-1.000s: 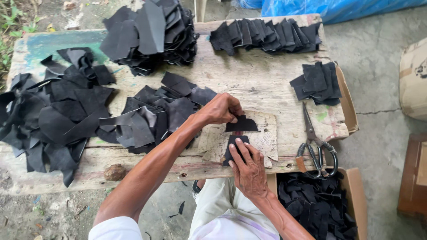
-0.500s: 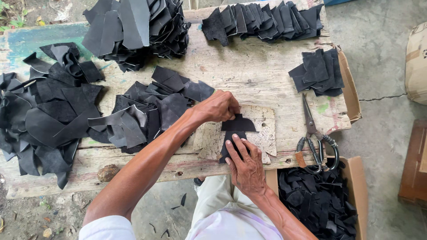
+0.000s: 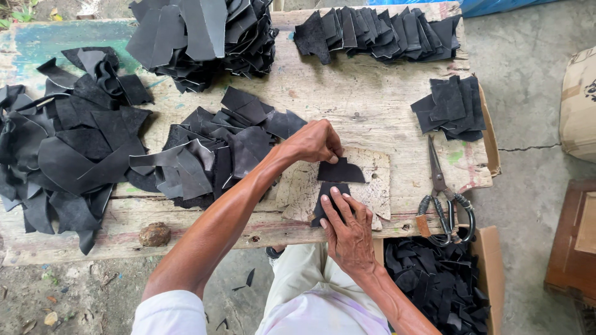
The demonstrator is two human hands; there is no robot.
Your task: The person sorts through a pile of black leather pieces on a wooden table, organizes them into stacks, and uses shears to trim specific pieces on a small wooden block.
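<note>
A small black leather piece (image 3: 340, 171) lies on a worn, pale cutting pad (image 3: 376, 189) at the near edge of the wooden table (image 3: 366, 111). My left hand (image 3: 313, 142) reaches in from the left and pinches the piece's upper left corner. My right hand (image 3: 347, 232) lies flat with fingers spread on the lower black part (image 3: 323, 197), pressing it to the pad. Whether upper and lower parts are one piece or two, I cannot tell.
Heaps of black leather scraps (image 3: 74, 149) cover the table's left and middle (image 3: 217, 149). Stacks of cut pieces sit at the back (image 3: 379, 31) and right (image 3: 453, 108). Scissors (image 3: 444, 205) lie right of the pad. A cardboard box of offcuts (image 3: 444, 282) stands below. A round stone (image 3: 154, 234) rests near the front edge.
Both hands stay on the black piece on the pad; my right hand's fingers have crept slightly forward over it. The view has shifted a little.
</note>
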